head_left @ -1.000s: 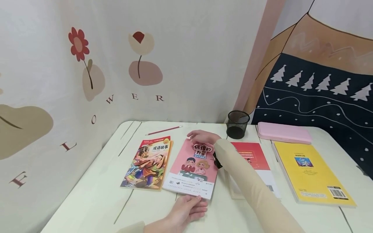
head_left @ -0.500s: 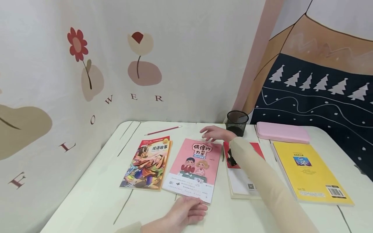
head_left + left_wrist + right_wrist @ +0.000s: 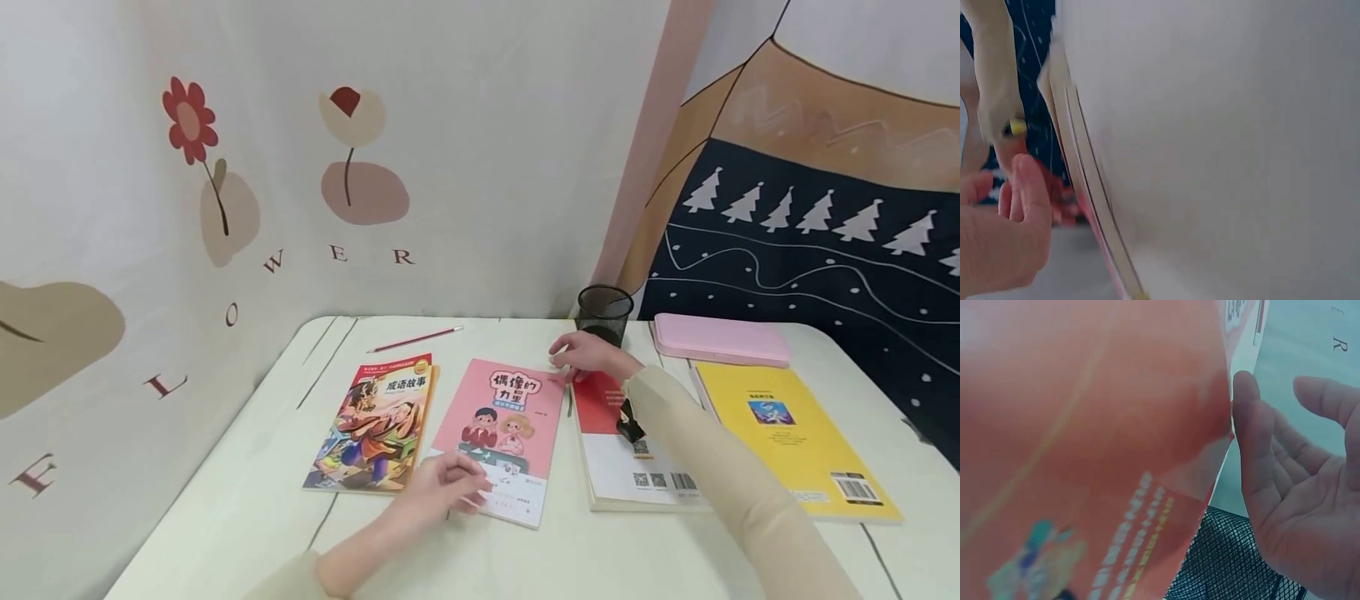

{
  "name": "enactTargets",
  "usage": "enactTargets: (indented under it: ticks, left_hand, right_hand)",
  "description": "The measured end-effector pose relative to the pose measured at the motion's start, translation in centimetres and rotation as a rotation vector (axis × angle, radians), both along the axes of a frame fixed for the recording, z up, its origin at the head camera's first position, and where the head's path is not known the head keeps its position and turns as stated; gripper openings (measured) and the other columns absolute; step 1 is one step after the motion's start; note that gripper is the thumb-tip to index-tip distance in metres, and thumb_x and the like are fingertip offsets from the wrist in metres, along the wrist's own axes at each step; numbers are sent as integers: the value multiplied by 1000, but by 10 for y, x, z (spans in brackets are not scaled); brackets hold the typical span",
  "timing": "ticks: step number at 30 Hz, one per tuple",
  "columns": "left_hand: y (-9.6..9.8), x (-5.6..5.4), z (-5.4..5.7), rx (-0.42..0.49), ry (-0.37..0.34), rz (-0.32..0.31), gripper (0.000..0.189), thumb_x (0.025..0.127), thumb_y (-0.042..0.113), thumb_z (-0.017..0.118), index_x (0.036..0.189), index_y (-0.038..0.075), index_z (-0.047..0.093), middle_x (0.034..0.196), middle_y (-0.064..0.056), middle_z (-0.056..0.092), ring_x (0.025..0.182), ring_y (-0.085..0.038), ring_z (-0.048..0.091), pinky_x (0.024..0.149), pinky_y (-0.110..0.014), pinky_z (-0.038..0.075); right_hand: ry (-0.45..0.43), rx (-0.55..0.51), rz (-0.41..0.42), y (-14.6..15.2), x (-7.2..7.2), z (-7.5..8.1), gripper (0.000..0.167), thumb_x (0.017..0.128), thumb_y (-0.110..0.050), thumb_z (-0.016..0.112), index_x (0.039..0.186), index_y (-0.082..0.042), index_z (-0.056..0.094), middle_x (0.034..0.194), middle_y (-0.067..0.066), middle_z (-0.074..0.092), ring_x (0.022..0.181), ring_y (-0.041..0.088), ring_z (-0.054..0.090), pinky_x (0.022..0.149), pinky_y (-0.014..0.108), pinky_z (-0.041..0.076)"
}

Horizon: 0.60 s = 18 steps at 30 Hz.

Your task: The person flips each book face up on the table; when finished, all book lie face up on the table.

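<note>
A pink book (image 3: 517, 400) with two cartoon children on its cover lies flat in the middle of the table. My left hand (image 3: 444, 487) hovers over its lower left corner, fingers loosely bent around nothing. In the left wrist view that hand (image 3: 1007, 231) appears beside the edges of the books. My right hand (image 3: 588, 354) is at the top of a red and white book (image 3: 637, 458), close to the pink book's upper right corner. The right wrist view shows this hand (image 3: 1300, 469) with relaxed fingers, fingertips right at the red cover's edge.
A colourful storybook (image 3: 375, 425) lies left of the pink book, and a yellow book (image 3: 795, 442) lies at the right. Behind them are a red pencil (image 3: 416, 339), a black mesh pen holder (image 3: 604, 304) and a pink pencil case (image 3: 720, 339). Printed curtains (image 3: 480, 167) hang behind the table.
My right hand has left the pink book's top edge and moved right to the red and white book. My left hand has left the bottom edge and moved up and left.
</note>
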<state>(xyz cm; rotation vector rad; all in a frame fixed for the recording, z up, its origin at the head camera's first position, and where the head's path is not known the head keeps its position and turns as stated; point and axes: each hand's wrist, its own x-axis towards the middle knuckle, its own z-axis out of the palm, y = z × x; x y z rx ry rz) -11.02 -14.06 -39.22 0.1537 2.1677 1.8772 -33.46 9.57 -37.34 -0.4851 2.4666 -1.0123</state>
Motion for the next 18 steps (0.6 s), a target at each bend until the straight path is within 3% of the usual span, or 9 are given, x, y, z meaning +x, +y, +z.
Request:
enactTargets:
  ticks: [4,6,12,18]
  left_hand:
    - [-23,-11,3,-300,199,-27,20,80,16,64,93,2,59,86,-1,61,80,-17,57,69,-25,49]
    - [-32,-15,5,-383,253,-11,20,79,17,65,92,3,60,86,0,61,81,-16,57,71,-25,48]
    - [-52,-22,6,-503,219,87,26,74,18,70,94,5,59,86,0,60,79,-14,56,70,-25,47]
    - [-62,-21,3,-599,219,27,34,71,21,74,95,4,58,85,-1,58,74,-12,53,63,-23,47]
  right_hand:
    - [-2,16,-44,4,5,-1,33,85,-19,58,113,-2,54,86,12,60,63,18,60,61,23,51]
    - [4,19,-56,4,7,-2,31,84,-18,59,111,-2,55,85,12,60,63,18,60,61,23,51]
    - [10,24,-67,3,9,-4,28,83,-15,61,107,-2,58,82,10,59,65,18,57,62,23,51]
    - [22,81,-37,-2,7,-8,26,80,-11,63,104,-3,59,82,8,59,61,18,55,57,22,49]
